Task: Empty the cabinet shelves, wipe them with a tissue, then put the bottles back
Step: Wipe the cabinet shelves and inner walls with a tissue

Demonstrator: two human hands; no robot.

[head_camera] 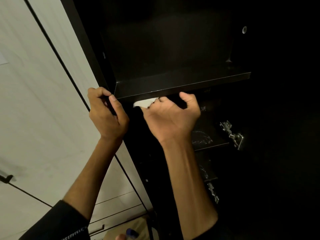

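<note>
Right hand (pixel 170 116), tissue (pixel 144 103) under shelf (pixel 181 84)

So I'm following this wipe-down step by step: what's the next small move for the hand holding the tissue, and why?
Probably slide the right hand rightward along the shelf's front edge. The tissue sits pressed under that edge near its left end, the stretch to the right looks unwiped, and the left hand braces on the cabinet frame.
</note>
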